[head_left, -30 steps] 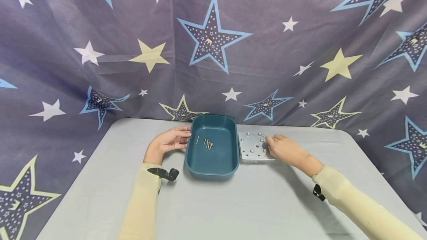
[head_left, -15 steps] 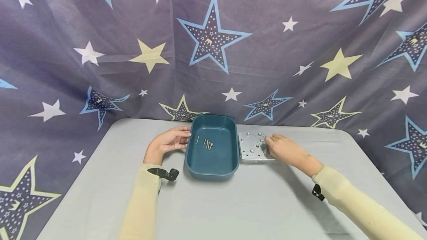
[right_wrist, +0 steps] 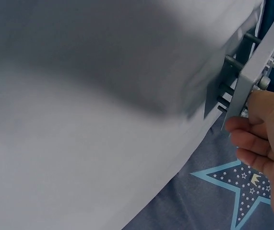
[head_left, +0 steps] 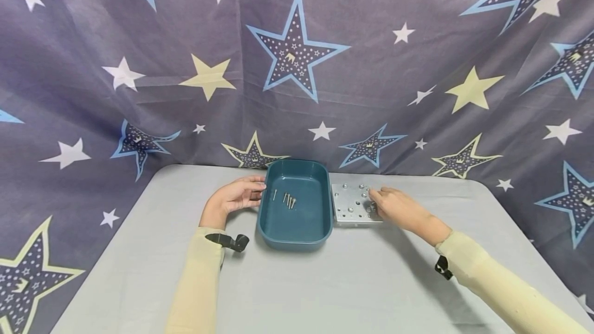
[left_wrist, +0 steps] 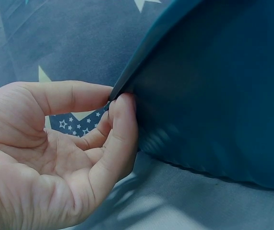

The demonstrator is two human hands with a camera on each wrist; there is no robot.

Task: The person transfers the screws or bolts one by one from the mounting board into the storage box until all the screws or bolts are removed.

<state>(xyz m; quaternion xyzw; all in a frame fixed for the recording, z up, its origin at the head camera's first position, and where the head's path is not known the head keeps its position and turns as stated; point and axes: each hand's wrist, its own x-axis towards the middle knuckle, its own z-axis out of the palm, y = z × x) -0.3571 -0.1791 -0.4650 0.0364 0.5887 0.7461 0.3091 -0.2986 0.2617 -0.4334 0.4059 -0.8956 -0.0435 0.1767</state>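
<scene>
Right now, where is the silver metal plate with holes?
In the head view, the silver perforated metal plate sits just right of the teal rectangular tray, with the person's right hand at its right side.

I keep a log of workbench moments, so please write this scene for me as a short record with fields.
Surface: pale grey table
Backdrop: star-printed cloth
Container: teal tray
Tray contents: several metal screws, one lying apart from the others
Workpiece: silvery metal plate, close beside the tray's right side
Plate fittings: bolts, heads on top, shanks projecting underneath
Left hand: pinches the tray's left rim
Right hand: fingers curled at the plate's right part; what they hold is hidden
</scene>
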